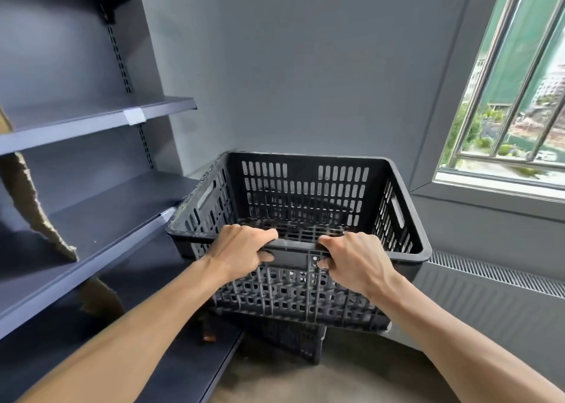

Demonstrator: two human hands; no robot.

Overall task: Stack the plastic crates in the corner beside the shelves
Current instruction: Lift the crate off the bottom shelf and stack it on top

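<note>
A black slotted plastic crate [305,194] fills the middle of the head view, in the corner between the shelves and the wall. My left hand [241,251] and my right hand [354,262] both grip its near rim, thumbs over the top edge, fingers on the outer wall. The crate is empty and roughly level. Below it, a second black crate [293,338] stands on the floor, mostly hidden. Whether the upper crate rests on the lower one or hangs just above it, I cannot tell.
Dark grey metal shelves [101,219] run along the left, close to the crate's left side, with torn cardboard [33,213] on them. A radiator [495,289] lines the wall on the right under a barred window [519,91]. Concrete floor [351,378] shows below.
</note>
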